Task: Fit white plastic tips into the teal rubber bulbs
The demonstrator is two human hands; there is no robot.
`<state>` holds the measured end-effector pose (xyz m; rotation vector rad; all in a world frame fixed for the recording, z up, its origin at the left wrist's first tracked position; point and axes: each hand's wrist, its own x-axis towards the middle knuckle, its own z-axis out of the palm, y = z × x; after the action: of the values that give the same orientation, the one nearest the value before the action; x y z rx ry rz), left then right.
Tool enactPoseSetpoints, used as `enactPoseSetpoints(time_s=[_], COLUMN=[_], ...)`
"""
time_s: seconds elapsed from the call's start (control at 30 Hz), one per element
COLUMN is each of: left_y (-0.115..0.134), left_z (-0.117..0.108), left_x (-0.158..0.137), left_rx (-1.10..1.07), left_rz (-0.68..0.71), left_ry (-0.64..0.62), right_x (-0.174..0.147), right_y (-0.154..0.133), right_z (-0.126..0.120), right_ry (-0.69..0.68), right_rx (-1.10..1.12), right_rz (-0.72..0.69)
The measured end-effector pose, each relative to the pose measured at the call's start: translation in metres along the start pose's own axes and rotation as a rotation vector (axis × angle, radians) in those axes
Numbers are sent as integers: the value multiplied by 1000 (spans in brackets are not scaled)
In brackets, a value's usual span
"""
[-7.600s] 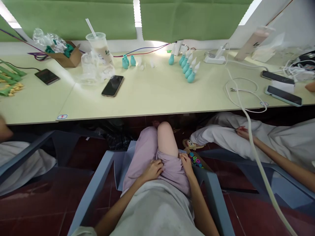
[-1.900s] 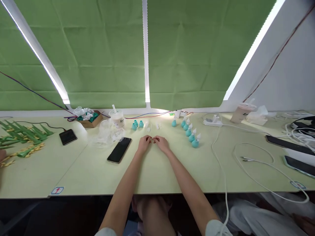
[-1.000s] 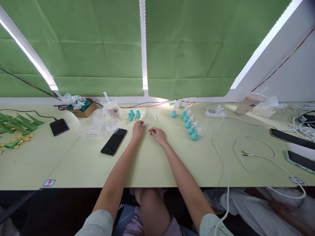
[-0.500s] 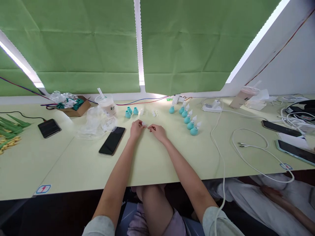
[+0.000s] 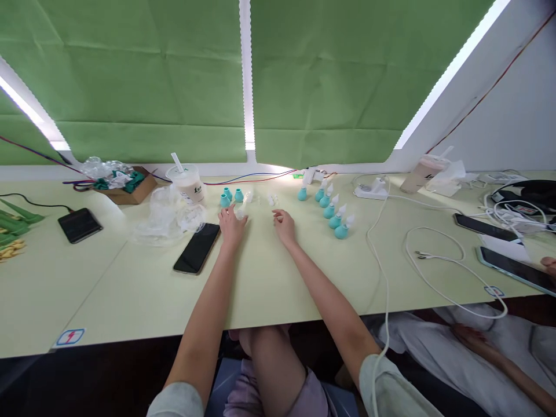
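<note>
My left hand [image 5: 232,227] is just in front of three small teal bulb-shaped pots [image 5: 225,200], its fingertips close to the nearest one. A small translucent white piece [image 5: 240,214] shows between its thumb and fingers; whether the fingers also touch the pot I cannot tell. To the right, my right hand [image 5: 284,226] rests with fingers curled together, and anything inside them is too small to make out. Beyond the hands lie little clear and white pieces [image 5: 272,200]. A slanting row of teal bulbs with white pointed tips [image 5: 335,220] stands right of my right hand.
A phone [image 5: 197,249] lies beside my left forearm. Behind it are a crumpled plastic bag [image 5: 160,217], a drink cup [image 5: 188,184] and a cardboard box [image 5: 135,188]. A white cable [image 5: 382,266] crosses the table at right, near a power strip [image 5: 371,190]. Another person sits at right.
My left hand has moved left and forward to the teal pots, away from my right hand. My right hand has shifted slightly right and forward. Another person's hand now shows at the right edge.
</note>
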<state>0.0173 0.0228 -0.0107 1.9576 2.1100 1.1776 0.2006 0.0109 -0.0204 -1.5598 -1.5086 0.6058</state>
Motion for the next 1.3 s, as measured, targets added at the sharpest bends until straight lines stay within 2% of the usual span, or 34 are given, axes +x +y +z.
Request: enactPoseSetpoints(time_s=[0.1,0.17,0.23,0.37,0.5,0.57,0.63,0.7,0.77,0.87,0.97,1.03,1.1,1.17,1.23,1.3], left_y=[7,11,13,11,8,8,10,15,22,33,39,40,40,39,38,36], left_z=[-6,-9,-11,-8,-4,-3,-2,0,2,5,4,3,3,3,4,6], left_x=[-1,-2,-3,-3,-2,-2,-3,-5,-8,-14,-18,-19,-19,-19,-19,-18], left_rx=[-45,-64,-78,-101,-98,-104,-133,-193,-282,-433,-541,-566,-575,-586,-571,-511], left_rz=[46,75,106,132,136,164,213,252,231,135,111,104,84,46,11,4], left_ry=[107,161,188,185,186,173,124,48,-18,-70,-94,-88,-94,-120,-158,-184], right_x=[31,53,69,82,84,82,75,63,46,24,16,21,33,47,60,70], right_y=[8,11,12,9,3,-4,-14,-23,-31,-33,-27,-18,-7,5,17,24], right_z=[-6,-10,-11,-5,3,3,2,0,-2,-5,-6,-7,-10,-15,-18,-19], right_ry=[128,141,136,135,103,102,79,-28,-195,-342,-365,-297,-114,79,130,115], right_rx=[-113,-161,-206,-330,-328,-239,-20,268,475,548,479,384,220,6,-149,-216], right_rz=[50,55,-6,-154,-150,-108,-44,5,23,72,89,36,-15,0,73,128])
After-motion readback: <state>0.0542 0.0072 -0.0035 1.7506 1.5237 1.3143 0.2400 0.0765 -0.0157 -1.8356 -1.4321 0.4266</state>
